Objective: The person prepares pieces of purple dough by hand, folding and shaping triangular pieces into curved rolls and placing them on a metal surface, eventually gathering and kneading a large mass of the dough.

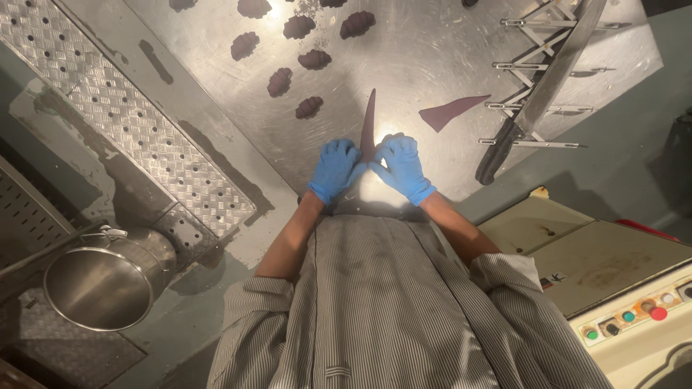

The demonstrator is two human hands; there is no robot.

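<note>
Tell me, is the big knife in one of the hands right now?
No, the big knife lies on the steel table, while both gloved hands press the dark dough triangle.

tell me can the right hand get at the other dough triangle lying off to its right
Probably yes: the right hand is on the long dough strip, and bare steel table lies between it and the spare triangle.

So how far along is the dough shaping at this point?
Done: about eight rolled dark pieces lie on the steel table beyond the hands. In hand: the left hand and right hand, both in blue gloves, press on the wide end of a long dark dough triangle. Left: one more flat triangle lies to the right, unrolled, beside the long knife.
</note>
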